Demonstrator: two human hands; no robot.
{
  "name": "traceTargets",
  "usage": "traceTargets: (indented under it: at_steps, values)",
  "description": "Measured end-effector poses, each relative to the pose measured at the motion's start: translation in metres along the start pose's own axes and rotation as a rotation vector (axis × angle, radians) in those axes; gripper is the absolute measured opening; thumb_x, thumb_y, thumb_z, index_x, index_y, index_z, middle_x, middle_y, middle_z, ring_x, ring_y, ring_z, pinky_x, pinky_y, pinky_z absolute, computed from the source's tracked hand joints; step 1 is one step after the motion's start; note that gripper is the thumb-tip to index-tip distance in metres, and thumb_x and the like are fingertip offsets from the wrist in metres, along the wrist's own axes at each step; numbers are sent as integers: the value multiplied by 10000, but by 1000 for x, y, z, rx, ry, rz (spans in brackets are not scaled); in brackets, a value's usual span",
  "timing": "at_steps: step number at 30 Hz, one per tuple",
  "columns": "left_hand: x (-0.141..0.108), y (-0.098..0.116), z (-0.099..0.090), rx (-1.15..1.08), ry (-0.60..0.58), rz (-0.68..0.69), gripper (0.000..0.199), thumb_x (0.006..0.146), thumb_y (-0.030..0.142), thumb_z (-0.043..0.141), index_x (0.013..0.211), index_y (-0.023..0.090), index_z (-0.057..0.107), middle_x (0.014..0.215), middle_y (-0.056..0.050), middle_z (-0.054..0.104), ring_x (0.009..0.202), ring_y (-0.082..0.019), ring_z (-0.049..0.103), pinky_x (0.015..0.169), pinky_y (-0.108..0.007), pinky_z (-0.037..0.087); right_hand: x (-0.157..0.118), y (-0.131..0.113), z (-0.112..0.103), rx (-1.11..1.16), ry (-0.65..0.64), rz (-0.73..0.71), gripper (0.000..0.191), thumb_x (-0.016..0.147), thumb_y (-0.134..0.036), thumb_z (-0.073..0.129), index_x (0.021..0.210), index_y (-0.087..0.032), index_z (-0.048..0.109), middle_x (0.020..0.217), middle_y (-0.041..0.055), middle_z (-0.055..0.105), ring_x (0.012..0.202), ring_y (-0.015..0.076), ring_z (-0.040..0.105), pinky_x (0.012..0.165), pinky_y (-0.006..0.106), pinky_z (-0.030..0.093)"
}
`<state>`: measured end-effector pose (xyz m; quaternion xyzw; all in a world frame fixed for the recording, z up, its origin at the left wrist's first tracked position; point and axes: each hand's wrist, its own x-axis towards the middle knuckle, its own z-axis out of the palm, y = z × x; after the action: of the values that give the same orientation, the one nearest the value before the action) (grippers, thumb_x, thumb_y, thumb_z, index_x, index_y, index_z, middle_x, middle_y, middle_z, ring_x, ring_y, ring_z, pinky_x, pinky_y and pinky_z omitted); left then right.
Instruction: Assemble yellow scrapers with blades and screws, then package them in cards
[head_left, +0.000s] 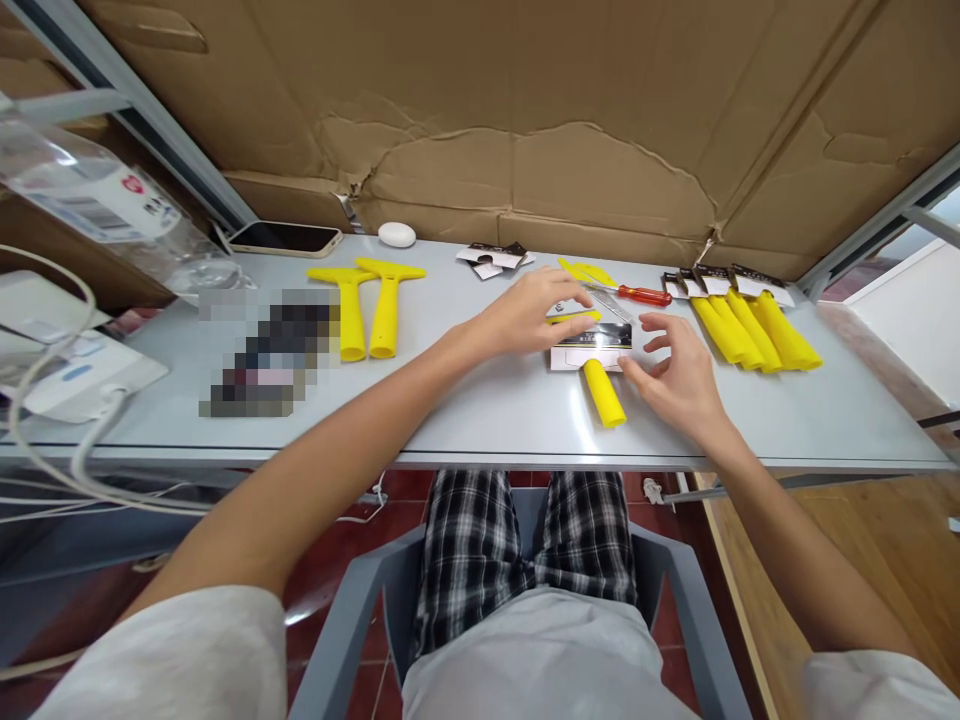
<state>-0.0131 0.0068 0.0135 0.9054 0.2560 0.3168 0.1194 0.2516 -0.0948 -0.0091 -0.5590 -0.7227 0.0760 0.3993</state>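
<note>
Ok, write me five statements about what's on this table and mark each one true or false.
1. Two yellow tools lie to the left of the left hand. True.
2. The white oval object sits on top of the phone. False: it lies on the table, to the right of the phone.
3. The red-handled screwdriver is in the right hand. False: it lies on the table, and the right hand is open.
4. A yellow handle sticks out from a card toward the person. True.
5. The row of carded yellow handles is at the table's left end. False: it lies to the right of the right hand.
</note>
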Motion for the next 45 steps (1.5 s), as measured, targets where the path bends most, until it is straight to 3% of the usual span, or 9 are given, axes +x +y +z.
traceTargets:
  at_steps: [2,4,6,10,14,22,30,41,45]
  values:
    - [-1,8,1,-44,-60,110,349,1051,501,720,1267,244,816,1323,-133,805,1265,-333,702,1153,-515,485,-8,-8,-2,-61,9,3,457,932,-469,736,1310,-214,700,1163,116,795,844,243,715,714,392,573]
    - [-3,13,4,-57,-132,175,369,1006,477,785,1317,282,819,1417,-132,773,1356,-358,665,1203,-549,452,-16,-19,-3,-86,-68,61,417,975,-512,700,1276,-223,712,913,46,778,704,216,683,710,380,539]
    - [-6,13,7,-35,-201,194,383,971,417,819,1341,317,824,1496,-123,740,1432,-376,620,1235,-579,418,-21,-29,-3,-108,-177,125,425,999,-541,674,1294,-237,707,814,6,759,658,212,689,706,366,511]
    - [-10,8,12,35,-289,170,402,959,336,802,1359,334,832,1557,-118,708,1480,-375,578,1235,-584,401,-25,-43,1,-174,-350,178,479,979,-493,698,1403,-274,659,807,-28,777,693,231,731,714,344,481]
    - [-10,5,14,59,-303,125,395,979,339,762,1366,295,829,1488,-133,740,1408,-361,627,1194,-556,420,-25,-47,1,-183,-402,165,515,962,-399,689,1461,-289,627,793,-43,763,721,236,732,744,331,474]
    - [-9,-2,11,130,-266,58,308,988,290,712,1262,240,842,1393,-127,778,1333,-348,664,1124,-515,422,-31,-57,-7,-218,-515,143,420,977,-347,638,1385,-259,685,780,-31,726,717,217,683,739,323,426]
    - [-8,-12,6,126,-262,-29,349,998,355,721,1288,208,847,1285,-132,789,1164,-305,725,1039,-431,517,-36,-61,-11,-205,-545,141,442,984,-352,622,1410,-253,683,795,-39,723,712,199,664,733,321,421]
    - [-6,-31,-2,182,-267,-137,512,969,559,804,1328,195,827,1305,-154,788,1209,-337,718,1045,-442,536,-24,-54,4,-219,-449,118,378,940,-315,624,1300,-238,707,728,-35,709,677,219,681,724,327,445]
    - [-7,-35,-5,177,-270,-172,564,950,597,816,1340,188,816,1331,-154,781,1231,-342,713,1066,-444,534,-18,-55,9,-200,-441,123,340,1000,-397,623,1284,-231,711,716,-29,712,693,226,691,742,334,441]
